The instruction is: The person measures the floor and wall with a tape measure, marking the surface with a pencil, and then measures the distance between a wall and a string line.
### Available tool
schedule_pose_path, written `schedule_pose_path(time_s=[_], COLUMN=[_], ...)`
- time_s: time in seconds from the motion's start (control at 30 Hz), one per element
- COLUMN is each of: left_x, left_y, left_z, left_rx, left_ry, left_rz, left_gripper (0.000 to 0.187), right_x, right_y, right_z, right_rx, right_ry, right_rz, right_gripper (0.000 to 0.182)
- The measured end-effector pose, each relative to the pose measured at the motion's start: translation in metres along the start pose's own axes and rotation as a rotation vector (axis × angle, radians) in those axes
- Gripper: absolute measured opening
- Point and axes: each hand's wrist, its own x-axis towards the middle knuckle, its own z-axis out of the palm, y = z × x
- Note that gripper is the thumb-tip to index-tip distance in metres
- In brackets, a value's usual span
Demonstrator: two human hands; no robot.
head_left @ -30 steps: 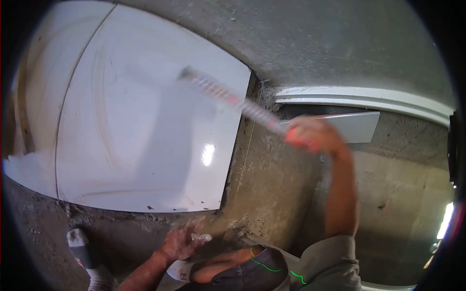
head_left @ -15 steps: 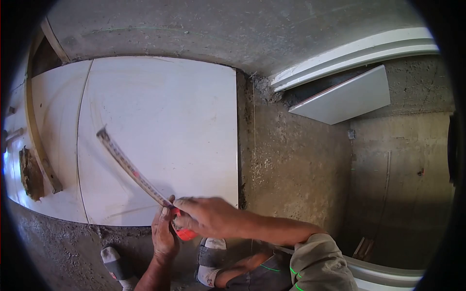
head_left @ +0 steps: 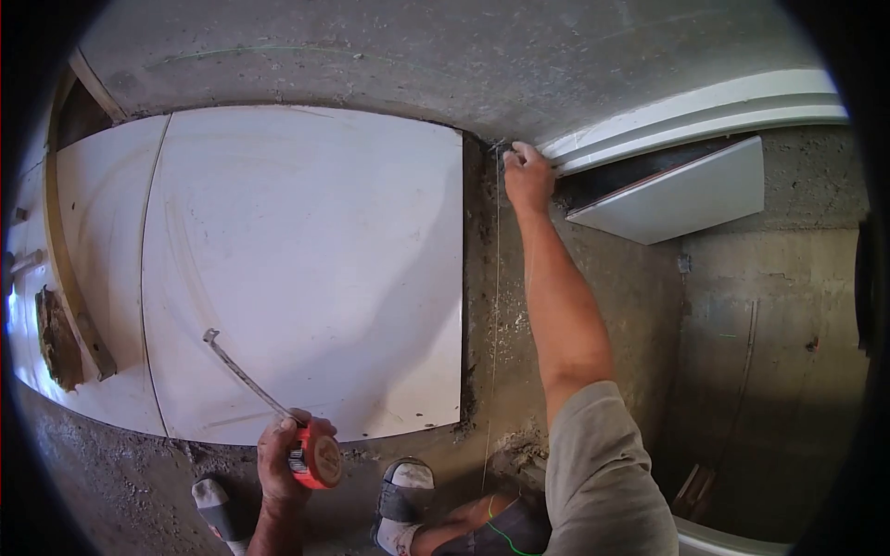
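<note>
My left hand (head_left: 280, 454) is wrapped round a red tape measure (head_left: 320, 456) near the front edge of a large white tile (head_left: 315, 250). A short length of its blade (head_left: 243, 372) sticks out over the tile, hooked end up and to the left. Stretched far forward, my right hand (head_left: 528, 179) is at the wall corner with its fingers pinched together. Its fingertips are beside the upper end of a thin taut string (head_left: 496, 306), which runs along the tile's right side. Whether they grip the string is too small to tell.
A wooden strip (head_left: 67, 250) and a rough wood piece (head_left: 57, 341) lie on the tiles at the left. A white tile offcut (head_left: 681, 193) leans by a white frame (head_left: 705, 120) at the right. Rough concrete floor (head_left: 533, 371) borders the tile; my feet are at its front edge.
My right hand has left the tape measure and reached forward to the wall corner. My left hand now holds the tape measure alone, lower and turned, with less blade showing.
</note>
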Motion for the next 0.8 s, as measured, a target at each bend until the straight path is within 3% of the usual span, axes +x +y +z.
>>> schedule_pose_path(time_s=[0.13,0.2,0.33,0.8], left_x=[0.001,0.002,0.004,0.013], left_y=[0.004,-0.001,-0.002,0.014], left_z=[0.011,0.006,0.003,-0.005], left_rx=[0.117,0.151,0.177,0.181], left_ry=[-0.005,-0.009,-0.045,0.014], left_rz=[0.012,-0.005,-0.027,-0.003], left_gripper=[0.040,0.041,0.041,0.041], right_x=[0.020,0.023,0.025,0.027], right_y=[0.013,0.023,0.022,0.021], right_z=[0.028,0.040,0.043,0.053], right_rx=[-0.026,-0.065,-0.005,-0.011], right_ry=[-0.033,0.074,-0.069,0.017], right_rz=[0.050,-0.028,0.083,0.026], right_gripper=[0.028,0.024,0.021,0.021])
